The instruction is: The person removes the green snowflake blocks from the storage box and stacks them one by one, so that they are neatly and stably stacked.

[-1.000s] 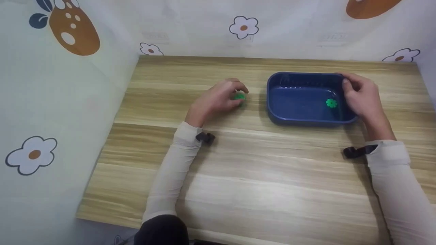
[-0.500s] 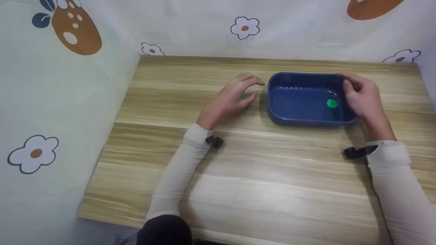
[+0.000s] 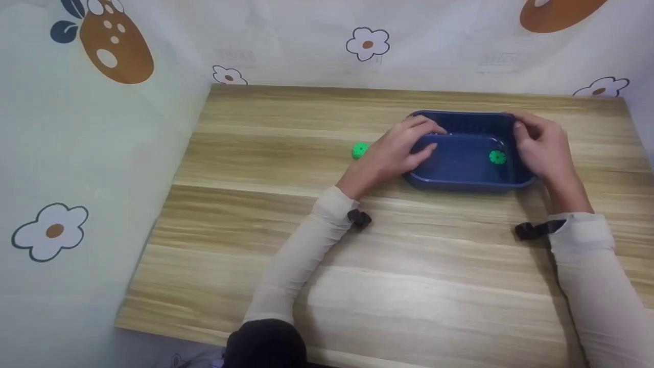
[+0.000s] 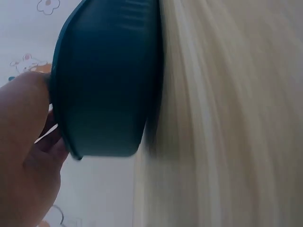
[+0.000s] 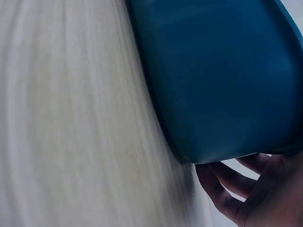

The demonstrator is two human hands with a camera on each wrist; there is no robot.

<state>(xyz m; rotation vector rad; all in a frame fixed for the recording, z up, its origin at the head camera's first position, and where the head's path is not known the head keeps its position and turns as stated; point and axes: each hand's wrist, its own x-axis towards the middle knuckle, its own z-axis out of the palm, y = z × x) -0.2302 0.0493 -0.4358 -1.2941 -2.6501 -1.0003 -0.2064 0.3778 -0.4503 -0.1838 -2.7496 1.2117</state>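
A dark blue rectangular plastic box (image 3: 460,158) sits on the wooden table. Inside it, near the right end, lies a small green disc (image 3: 497,157) with a notched edge. My right hand (image 3: 546,145) grips the box's right end, thumb over the rim and fingers on the outer wall, as the right wrist view also shows. Over the left rim hovers my left hand (image 3: 396,151), its fingers and thumb apart above the box's inside, with nothing seen between them. A small green rounded piece with dark spots (image 3: 359,150) rests on the table just left of that hand, partly hidden.
The wood-grain table (image 3: 245,204) meets a white patterned wall covering (image 3: 296,46) at the back and left. Black wrist cameras are strapped to both sleeves. A dark rounded object (image 3: 265,345) covers part of the table's front edge.
My left hand has moved right, away from the green rounded piece and over the box's left rim. That piece stays on the table. The right hand and the box keep their place.
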